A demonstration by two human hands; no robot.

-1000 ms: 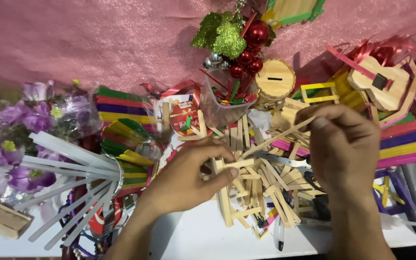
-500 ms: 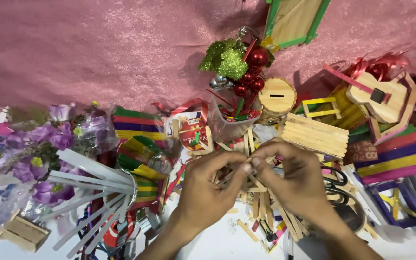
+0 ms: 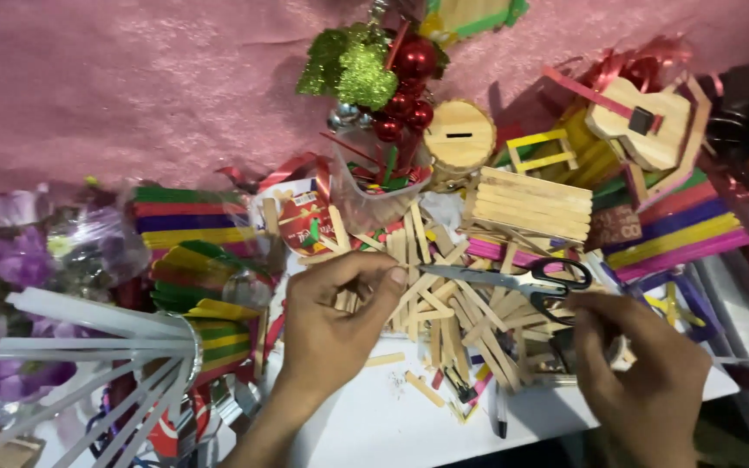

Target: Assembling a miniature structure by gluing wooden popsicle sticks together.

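My left hand (image 3: 335, 322) hovers over the left side of a heap of plain wooden craft sticks (image 3: 452, 303), its thumb and fingers pinched on a stick at the heap's edge. My right hand (image 3: 639, 374) reaches down at the heap's right side, fingers curled around something I cannot make out. Black-handled scissors (image 3: 522, 279) lie across the top of the heap, between the two hands. A flat panel of glued sticks (image 3: 532, 204) rests just behind the heap.
Bundles of coloured sticks (image 3: 179, 227) lie left and right. A cup with red baubles and green glitter leaves (image 3: 383, 87), a round wooden box (image 3: 459, 137) and a small wooden guitar (image 3: 643, 121) stand behind. Purple flowers (image 3: 10, 260) and white strips (image 3: 88, 347) fill the left.
The hands were together over the heap holding sticks. They have parted: the right hand dropped to the lower right, the left stayed at the heap. The scissors now lie uncovered.
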